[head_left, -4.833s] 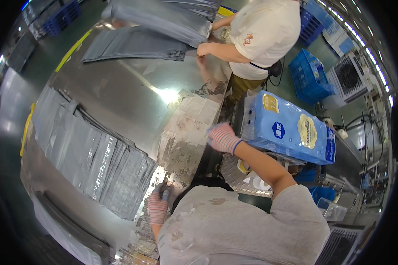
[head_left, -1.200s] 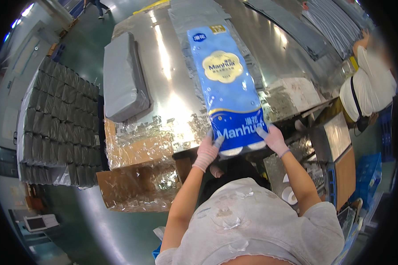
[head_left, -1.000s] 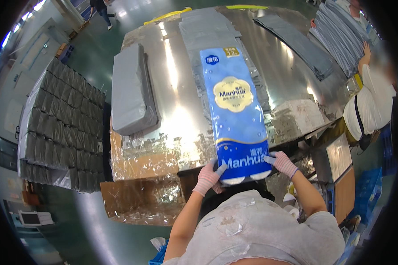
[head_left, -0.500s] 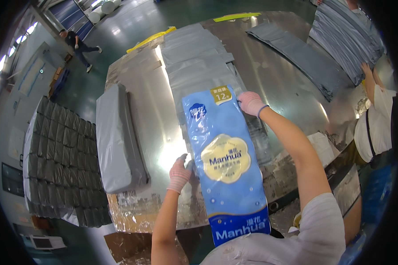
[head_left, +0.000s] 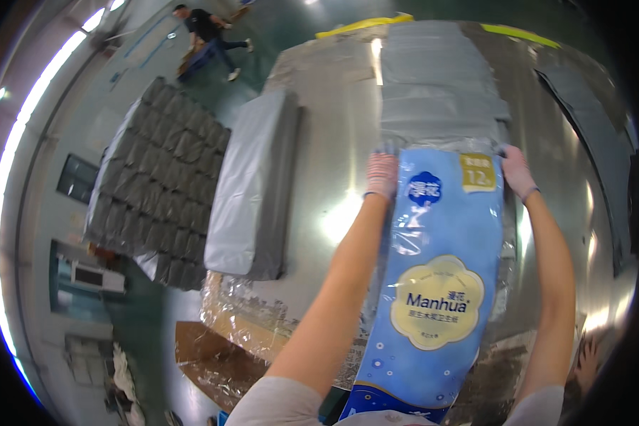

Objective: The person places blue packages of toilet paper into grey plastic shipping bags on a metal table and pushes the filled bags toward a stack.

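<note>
A long blue plastic-wrapped pack of toilet paper [head_left: 420, 238] lies lengthwise in front of me, its near end against my body. My left hand [head_left: 382, 172], in a pink-striped glove with grey fingertips, closes on the left side of its far end. At the far right corner my right hand [head_left: 518, 170], gloved alike, grips the pack; its fingertips are partly hidden. Just beyond the pack, flat grey plastic bags [head_left: 437, 78] lie layered on the metal table [head_left: 334, 149]. The pack's far edge meets the nearest bag.
A filled grey bag [head_left: 252, 184] lies at the table's left side. Beyond it stands a tall stack of grey packs [head_left: 163, 192]. More grey plastic [head_left: 593, 142] lies at right. A person walks at far left; another's hand [head_left: 587, 366] shows at lower right. Cardboard [head_left: 216, 362] sits at the near left.
My left hand has moved forward from beside the pack's middle to its far left end, closing there. My right hand stays at the far right corner. The view has swung left.
</note>
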Demonstrator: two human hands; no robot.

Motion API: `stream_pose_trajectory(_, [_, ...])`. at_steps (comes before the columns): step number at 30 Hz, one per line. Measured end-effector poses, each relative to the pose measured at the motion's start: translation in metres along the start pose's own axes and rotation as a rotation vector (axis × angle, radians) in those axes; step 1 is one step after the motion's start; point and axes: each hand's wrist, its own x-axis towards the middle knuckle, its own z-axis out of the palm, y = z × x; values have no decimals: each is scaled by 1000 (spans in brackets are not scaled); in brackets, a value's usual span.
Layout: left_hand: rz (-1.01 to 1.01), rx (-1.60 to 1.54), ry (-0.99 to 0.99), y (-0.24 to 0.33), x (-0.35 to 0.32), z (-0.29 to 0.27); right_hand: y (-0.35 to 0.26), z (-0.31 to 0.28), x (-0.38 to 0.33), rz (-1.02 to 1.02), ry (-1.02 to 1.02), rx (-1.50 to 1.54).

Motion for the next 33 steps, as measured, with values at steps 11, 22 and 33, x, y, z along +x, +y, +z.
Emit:
stream_pose_trajectory(11, [-290, -390, 97, 16, -66, -72, 0, 9, -102, -177, 112, 182])
stream_pose_trajectory(22, [-183, -596, -246, 20, -77, -28, 63, 40, -63, 226, -45, -415])
stream_pose_trajectory(33, [-48, -527, -503, 43, -402, -47, -38, 26, -385, 240, -386, -258])
